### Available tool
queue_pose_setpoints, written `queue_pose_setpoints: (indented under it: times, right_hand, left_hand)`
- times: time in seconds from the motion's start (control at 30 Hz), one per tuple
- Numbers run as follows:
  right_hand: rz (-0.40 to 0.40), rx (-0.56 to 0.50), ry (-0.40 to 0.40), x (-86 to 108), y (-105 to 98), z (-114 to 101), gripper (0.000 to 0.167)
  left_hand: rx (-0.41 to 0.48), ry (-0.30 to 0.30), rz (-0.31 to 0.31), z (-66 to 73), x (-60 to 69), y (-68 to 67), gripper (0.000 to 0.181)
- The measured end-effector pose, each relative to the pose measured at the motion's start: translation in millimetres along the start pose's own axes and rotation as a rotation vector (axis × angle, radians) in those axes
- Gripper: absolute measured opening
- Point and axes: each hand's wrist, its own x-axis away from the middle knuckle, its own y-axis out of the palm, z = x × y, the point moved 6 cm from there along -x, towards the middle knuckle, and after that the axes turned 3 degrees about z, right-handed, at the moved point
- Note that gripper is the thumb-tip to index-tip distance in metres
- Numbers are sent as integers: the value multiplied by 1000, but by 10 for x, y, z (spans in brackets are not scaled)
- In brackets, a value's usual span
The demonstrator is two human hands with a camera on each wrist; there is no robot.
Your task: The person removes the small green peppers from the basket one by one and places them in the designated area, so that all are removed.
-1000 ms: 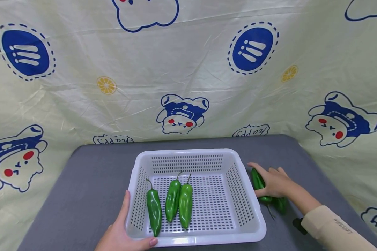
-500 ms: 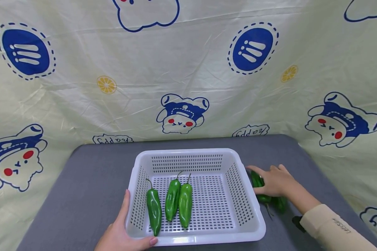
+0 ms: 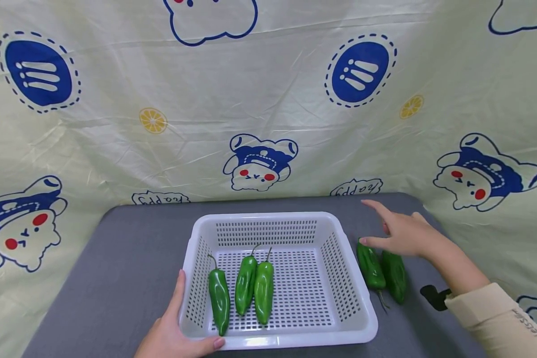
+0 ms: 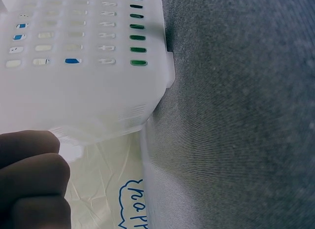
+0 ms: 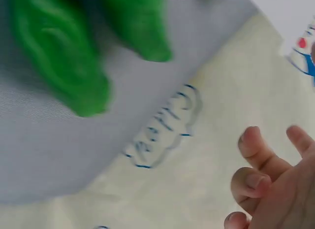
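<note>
A white perforated basket [image 3: 279, 343] stands on the table with three green chili peppers inside: one [image 3: 219, 302] by the left wall, two [image 3: 246, 286] side by side. My left hand [image 3: 172, 328] grips its front left corner, thumb on the front rim; the left wrist view shows curled fingers [image 4: 37, 182] against the basket wall. Two more green chili peppers [image 3: 370, 266] [image 3: 394, 276] lie on the table right of the basket. Over their far ends hovers my right hand [image 3: 404, 233], fingers spread and holding nothing. In the right wrist view the hand [image 5: 283, 182] is apart from both peppers.
Grey cloth covers the table [image 3: 130, 268]. A printed curtain [image 3: 268, 99] hangs behind and at both sides. A small black object [image 3: 435, 297] shows by the right sleeve [image 3: 496, 318].
My right hand has let go of the peppers beside the basket and risen away from them, toward the back. Both peppers stay on the table. My left hand keeps its grip on the basket.
</note>
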Motion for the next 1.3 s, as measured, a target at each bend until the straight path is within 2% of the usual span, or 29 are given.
queue_pose_setpoints:
  times: [0.1, 0.23, 0.37, 0.53, 0.7, 0.9, 1.17, 1.3]
  right_hand:
    - [73, -32, -37, -23, -179, -170, 98]
    - [107, -74, -82, -64, -302, -474, 96]
    - [128, -92, -124, -111, -305, -819, 104]
    - [158, -56, -201, -166, -230, -1236, 112]
    - [127, -38, -248, -185, -133, -1551, 112]
    - [50, -48, -283, -226, 52, -1773, 111]
    - [-58, -76, -284, -319, 369, -1888, 111]
    - [-113, -85, -275, -341, 542, -1894, 111]
  left_hand:
    - [2, -2, -1, 3, 1, -4, 146]
    - [-1, -3, 0, 1, 2, -6, 146]
    - [-3, 2, 1, -4, 3, -7, 146]
    - [-6, 3, 2, -10, 10, -13, 145]
    - [-31, 5, 20, 0, 17, -15, 145]
    - [-32, 14, 28, 17, 14, -6, 145]
    - [25, 9, 4, 4, 4, 5, 144]
    - [13, 8, 2, 1, 3, 1, 144]
